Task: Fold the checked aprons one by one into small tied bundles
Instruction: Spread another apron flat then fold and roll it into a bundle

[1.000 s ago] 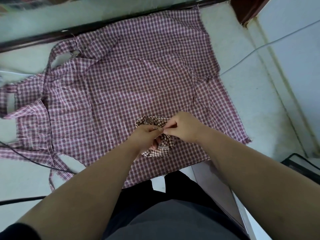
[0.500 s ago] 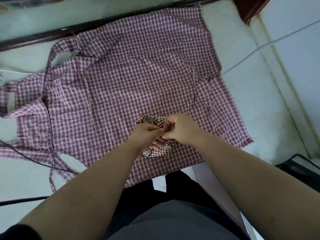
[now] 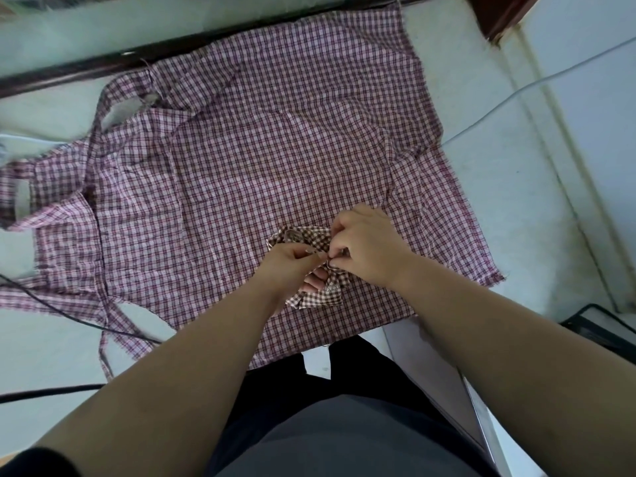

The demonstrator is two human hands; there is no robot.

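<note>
Pinching together just right of the frame's centre, your left grip [image 3: 289, 266] and right grip [image 3: 364, 246] are both clenched on the small brown-checked bundle [image 3: 320, 294], fingertips meeting at its top. The bundle is over the pink-checked apron [image 3: 258, 149], which lies spread across the pale worktop [image 3: 516, 187]. A black cable [image 3: 51, 304] crosses the apron's lower-left straps.

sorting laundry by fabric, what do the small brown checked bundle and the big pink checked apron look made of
The brown checked bundle: thin woven cloth, probably cotton, matte; it folds into tight creases. The pink checked apron: similar light woven gingham, matte, with loose frayed threads along its cut edges.
</note>
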